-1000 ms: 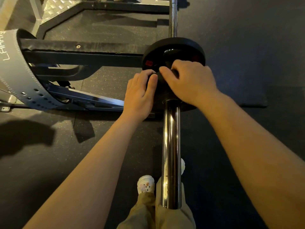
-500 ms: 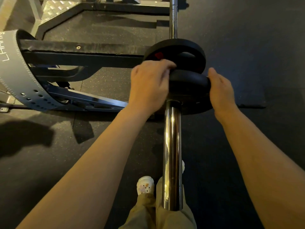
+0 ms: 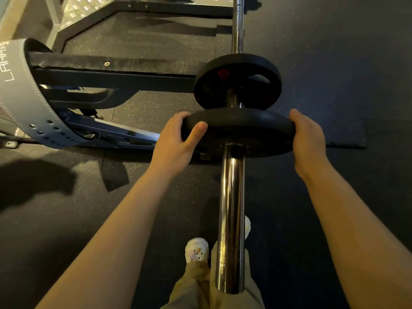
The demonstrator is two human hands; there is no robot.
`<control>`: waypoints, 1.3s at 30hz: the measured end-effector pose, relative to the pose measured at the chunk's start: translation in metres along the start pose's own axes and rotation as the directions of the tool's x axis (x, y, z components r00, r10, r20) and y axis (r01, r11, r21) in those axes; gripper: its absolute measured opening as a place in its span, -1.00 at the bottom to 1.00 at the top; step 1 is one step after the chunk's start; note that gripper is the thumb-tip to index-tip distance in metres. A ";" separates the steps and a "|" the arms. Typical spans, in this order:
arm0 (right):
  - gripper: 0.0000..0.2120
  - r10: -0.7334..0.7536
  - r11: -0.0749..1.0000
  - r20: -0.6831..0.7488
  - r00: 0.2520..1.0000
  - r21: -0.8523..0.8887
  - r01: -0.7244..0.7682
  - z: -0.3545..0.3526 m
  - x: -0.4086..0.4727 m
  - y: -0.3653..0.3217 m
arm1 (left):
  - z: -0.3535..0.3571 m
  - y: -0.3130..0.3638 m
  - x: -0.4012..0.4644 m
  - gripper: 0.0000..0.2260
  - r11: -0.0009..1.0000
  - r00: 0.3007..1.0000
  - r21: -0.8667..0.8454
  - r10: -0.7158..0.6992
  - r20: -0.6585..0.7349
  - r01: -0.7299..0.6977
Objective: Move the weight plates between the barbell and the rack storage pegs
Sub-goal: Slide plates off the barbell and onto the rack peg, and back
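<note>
Dark floor (image 3: 334, 63), hands (image 3: 176, 143) (image 3: 308, 139) gripping plate (image 3: 238, 128) edges

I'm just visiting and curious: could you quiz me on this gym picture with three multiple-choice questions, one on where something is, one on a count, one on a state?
1. Where is the grey belt?
A. looped on the rack at left
B. on the bar
C. by the shoes

2. How many plates are on the bar?
A. one
B. two
C. four

3. The near plate is:
A. lying on the floor
B. untouched
C. gripped at both sides

Answers: 1 A, it wraps the rack's beam. 2 B, the far plate sits behind the near one. 3 C, the left hand and right hand clasp its rim.
</note>
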State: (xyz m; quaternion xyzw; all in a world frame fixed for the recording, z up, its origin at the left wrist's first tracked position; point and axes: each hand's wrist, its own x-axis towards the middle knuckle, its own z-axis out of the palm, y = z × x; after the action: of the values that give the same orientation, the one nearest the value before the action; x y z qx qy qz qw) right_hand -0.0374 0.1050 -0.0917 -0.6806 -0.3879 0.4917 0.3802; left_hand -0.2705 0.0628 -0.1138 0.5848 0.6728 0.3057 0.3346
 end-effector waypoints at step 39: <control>-0.70 0.057 0.998 0.171 0.984 -0.044 -0.050 -0.015 -0.029 0.013 | 0.000 0.046 -0.017 -0.79 0.957 0.955 0.064 0.289 -0.070 -0.284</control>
State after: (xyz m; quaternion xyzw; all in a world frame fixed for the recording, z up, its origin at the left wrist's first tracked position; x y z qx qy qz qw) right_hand -0.0275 0.0710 -0.0894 -0.6532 -0.4106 0.5509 0.3183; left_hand -0.2419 0.0521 -0.0751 0.6723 0.6014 0.3558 0.2444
